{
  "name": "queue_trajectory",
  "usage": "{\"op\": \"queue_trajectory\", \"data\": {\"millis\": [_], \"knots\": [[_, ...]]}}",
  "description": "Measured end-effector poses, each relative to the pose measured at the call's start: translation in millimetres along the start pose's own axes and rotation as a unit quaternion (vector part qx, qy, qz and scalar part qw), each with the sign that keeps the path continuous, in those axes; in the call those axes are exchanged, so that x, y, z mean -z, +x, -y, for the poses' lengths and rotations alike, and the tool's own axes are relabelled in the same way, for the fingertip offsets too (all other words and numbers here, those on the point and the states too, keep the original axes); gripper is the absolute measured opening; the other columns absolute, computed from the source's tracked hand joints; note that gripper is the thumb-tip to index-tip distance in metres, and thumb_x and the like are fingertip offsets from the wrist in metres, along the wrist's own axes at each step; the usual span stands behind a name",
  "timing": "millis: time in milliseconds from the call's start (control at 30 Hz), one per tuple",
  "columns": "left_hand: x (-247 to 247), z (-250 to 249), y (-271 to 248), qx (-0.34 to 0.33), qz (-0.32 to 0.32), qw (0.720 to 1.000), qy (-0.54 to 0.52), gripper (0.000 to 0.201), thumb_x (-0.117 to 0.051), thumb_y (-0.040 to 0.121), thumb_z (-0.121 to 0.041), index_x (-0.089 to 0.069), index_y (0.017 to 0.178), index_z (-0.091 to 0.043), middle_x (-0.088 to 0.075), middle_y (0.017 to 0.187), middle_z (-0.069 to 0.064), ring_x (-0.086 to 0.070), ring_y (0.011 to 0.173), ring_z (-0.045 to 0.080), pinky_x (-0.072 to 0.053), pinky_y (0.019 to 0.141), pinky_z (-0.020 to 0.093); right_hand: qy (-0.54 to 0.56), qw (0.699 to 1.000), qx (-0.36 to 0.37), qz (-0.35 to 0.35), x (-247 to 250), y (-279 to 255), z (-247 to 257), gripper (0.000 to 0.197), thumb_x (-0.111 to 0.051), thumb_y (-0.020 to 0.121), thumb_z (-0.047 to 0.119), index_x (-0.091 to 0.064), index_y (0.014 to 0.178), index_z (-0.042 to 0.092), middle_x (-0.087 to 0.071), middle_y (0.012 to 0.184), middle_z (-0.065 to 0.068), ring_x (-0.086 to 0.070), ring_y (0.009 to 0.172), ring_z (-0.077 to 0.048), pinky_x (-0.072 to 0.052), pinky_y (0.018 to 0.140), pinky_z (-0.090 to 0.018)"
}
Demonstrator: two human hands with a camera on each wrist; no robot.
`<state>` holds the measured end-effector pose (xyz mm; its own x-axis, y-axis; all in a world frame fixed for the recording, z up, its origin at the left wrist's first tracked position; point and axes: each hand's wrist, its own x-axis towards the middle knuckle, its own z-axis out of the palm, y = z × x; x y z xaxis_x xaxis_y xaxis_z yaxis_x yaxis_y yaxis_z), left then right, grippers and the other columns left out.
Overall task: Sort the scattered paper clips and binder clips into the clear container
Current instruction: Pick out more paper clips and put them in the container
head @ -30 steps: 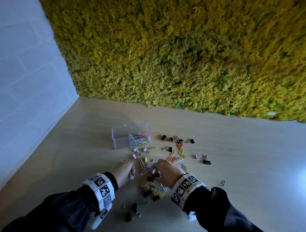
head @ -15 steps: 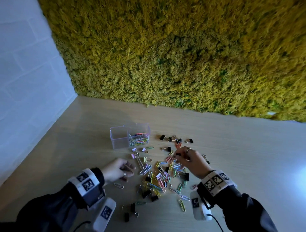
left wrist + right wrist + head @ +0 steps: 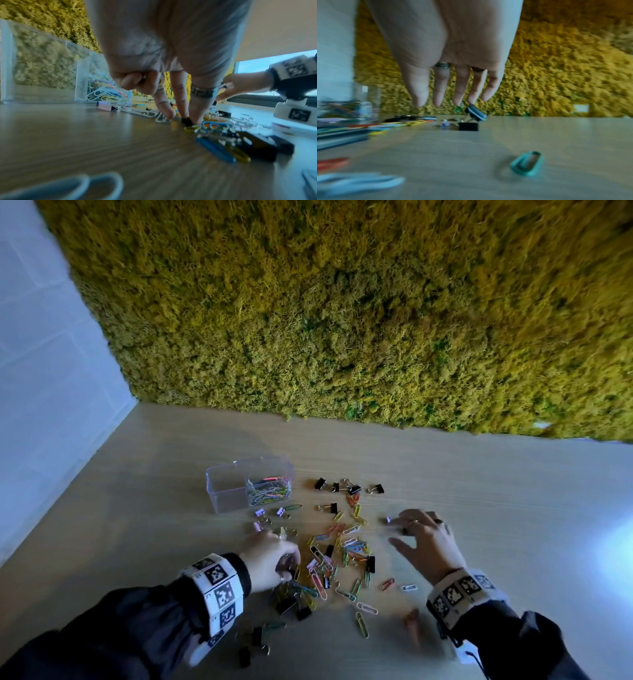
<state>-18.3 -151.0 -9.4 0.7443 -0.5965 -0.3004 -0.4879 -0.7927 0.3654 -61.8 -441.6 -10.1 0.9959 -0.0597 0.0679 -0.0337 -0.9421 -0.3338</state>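
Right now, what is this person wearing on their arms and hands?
Dark sleeves reach both wrists. Each wrist carries a white band printed with black square codes, on the left hand and right hand alike. Rings sit on fingers of both. A white device with a cable hangs under the right wrist.

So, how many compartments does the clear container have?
2. The left compartment of the clear container shows nothing inside. The right compartment holds colored paper clips. Both are seen through the clear walls, so none seems hidden.
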Motion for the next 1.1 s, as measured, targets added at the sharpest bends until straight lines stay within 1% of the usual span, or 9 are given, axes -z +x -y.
{"op": "queue_trajectory", "data": {"millis": [133, 200, 300, 467, 567, 667, 800, 967, 1100], "knots": [[-4.9, -1.1, 1.4, -0.014, -0.016, 0.998, 0.055, 0.024, -0.062, 0.083, -0.03, -0.063, 0.105, -0.02, -0.067, 0.107, 0.0, -0.056, 0.104, 0.017, -0.036, 0.102, 0.032, -0.03, 0.989, 0.057, 0.133, -8.5, -12.7, 28.5, 0.061, -0.035, 0.065, 0.078, -0.06, 0.105, 0.039, -0.05, 0.118, 0.019, -0.037, 0.115, -0.006, -0.03, 0.098, -0.043], [-6.4, -1.9, 1.4, -0.021, -0.016, 0.994, 0.108, 0.023, -0.055, 0.088, -0.03, -0.06, 0.107, -0.019, -0.064, 0.111, 0.002, -0.052, 0.108, 0.019, -0.03, 0.1, 0.031, -0.001, 0.979, 0.043, 0.2, -10.9, -11.4, 36.0, 0.043, -0.05, 0.076, 0.061, -0.06, 0.105, 0.032, -0.052, 0.109, 0.013, -0.045, 0.104, -0.005, -0.035, 0.097, -0.036], [-6.4, -2.8, -1.5, -0.03, -0.011, 0.99, 0.14, 0.022, -0.051, 0.088, -0.029, -0.057, 0.106, -0.018, -0.063, 0.109, 0.004, -0.051, 0.107, 0.021, -0.029, 0.1, 0.032, 0.07, 0.97, 0.039, 0.23, -14.7, -10.0, 38.2, 0.019, -0.066, 0.08, 0.025, -0.062, 0.096, 0.016, -0.047, 0.092, 0.006, -0.052, 0.08, -0.011, -0.048, 0.079, -0.022], [18.0, -2.8, -6.3, -0.038, -0.067, 0.994, -0.082, 0.011, -0.063, 0.082, -0.025, -0.062, 0.092, -0.02, -0.065, 0.086, -0.008, -0.06, 0.079, 0.007, -0.047, 0.078, 0.019, 0.149, 0.969, 0.022, 0.195, -4.4, -5.3, 22.4, 0.015, -0.069, 0.078, 0.025, -0.056, 0.084, 0.024, -0.054, 0.073, 0.016, -0.056, 0.06, 0.002, -0.044, 0.059, -0.004], [38.0, -13.9, 10.4, -0.036, -0.075, 0.982, -0.168, 0.008, -0.064, 0.083, -0.021, -0.059, 0.088, -0.018, -0.06, 0.078, -0.011, -0.055, 0.063, -0.004, -0.044, 0.06, 0.007, 0.154, 0.984, -0.031, 0.079, 11.9, 10.6, 1.5, 0.015, -0.072, 0.076, 0.021, -0.058, 0.08, 0.024, -0.059, 0.069, 0.013, -0.054, 0.054, 0.008, -0.04, 0.056, 0.001], [48.1, -28.2, 49.8, -0.011, -0.092, 0.979, -0.179, 0.012, -0.063, 0.083, -0.021, -0.06, 0.09, -0.012, -0.059, 0.081, -0.005, -0.053, 0.067, 0.004, -0.044, 0.064, 0.012, 0.154, 0.982, -0.109, 0.017, 19.9, 35.4, -20.4, 0.012, -0.072, 0.075, 0.016, -0.062, 0.079, 0.02, -0.065, 0.075, -0.001, -0.057, 0.062, -0.01, -0.04, 0.055, -0.003], [50.8, -45.9, 98.1, 0.057, -0.1, 0.984, -0.136, 0.013, -0.062, 0.084, -0.024, -0.06, 0.092, -0.013, -0.06, 0.086, 0.0, -0.056, 0.077, 0.017, -0.045, 0.068, 0.026, 0.123, 0.984, -0.127, 0.026, 14.9, 64.8, -27.5, 0.014, -0.07, 0.076, 0.014, -0.068, 0.089, 0.011, -0.068, 0.092, -0.008, -0.059, 0.08, -0.017, -0.041, 0.072, -0.019], [46.7, -41.9, 114.9, 0.098, -0.065, 0.992, -0.046, 0.02, -0.054, 0.088, -0.023, -0.052, 0.105, -0.014, -0.06, 0.108, 0.005, -0.057, 0.094, 0.023, -0.045, 0.077, 0.03, 0.026, 0.997, -0.04, 0.055, 3.9, 72.1, 0.1, 0.027, -0.06, 0.084, 0.029, -0.062, 0.109, 0.018, -0.058, 0.116, -0.002, -0.055, 0.106, -0.021, -0.044, 0.092, -0.032], [39.1, -32.1, 101.4, 0.08, -0.027, 0.995, -0.043, 0.017, -0.05, 0.087, -0.013, -0.055, 0.103, -0.016, -0.061, 0.108, 0.005, -0.052, 0.088, 0.02, -0.039, 0.072, 0.027, -0.022, 0.981, 0.061, 0.182, -17.4, 73.4, 40.6, 0.038, -0.043, 0.093, 0.033, -0.048, 0.126, 0.014, -0.046, 0.138, -0.002, -0.048, 0.121, -0.018, -0.04, 0.104, -0.035]]}}
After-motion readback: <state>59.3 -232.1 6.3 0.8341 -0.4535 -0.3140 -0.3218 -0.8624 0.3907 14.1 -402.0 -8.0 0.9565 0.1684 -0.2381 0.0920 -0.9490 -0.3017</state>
